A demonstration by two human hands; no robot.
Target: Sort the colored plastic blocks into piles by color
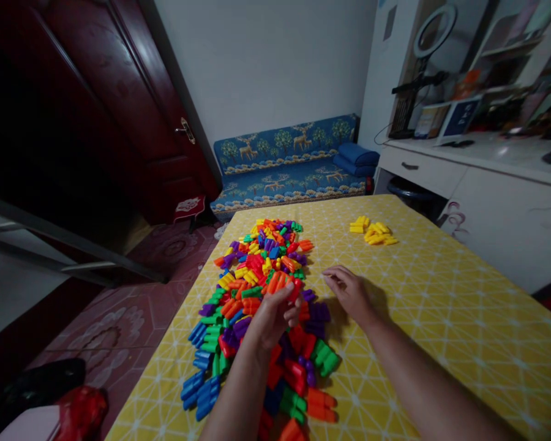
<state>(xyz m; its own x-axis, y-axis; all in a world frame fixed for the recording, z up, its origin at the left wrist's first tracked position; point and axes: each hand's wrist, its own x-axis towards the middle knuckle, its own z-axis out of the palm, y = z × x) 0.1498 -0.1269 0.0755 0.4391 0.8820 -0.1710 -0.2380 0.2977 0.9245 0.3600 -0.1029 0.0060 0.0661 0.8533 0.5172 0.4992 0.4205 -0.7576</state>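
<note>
My left hand (275, 315) is closed round an orange toy building block (279, 282) with rounded prongs, above a long heap of blocks. A red block (296, 290) shows by its fingertips; I cannot tell whether it is held too. To the right of the heap, my right hand (351, 297) hovers over the cloth, fingers loosely bent and no block visible in them. The mixed heap (229, 306) holds red, orange, green, blue, purple and yellow blocks. Farther off on the right lies a small group of yellow blocks (377, 233).
A yellow patterned cloth (441, 331) covers the table. Beyond its far edge stands a blue patterned sofa (284, 165). A white dresser (496, 184) with a ring light (435, 30) is at right. A dark red door (133, 104) and a small stool (190, 207) are at left.
</note>
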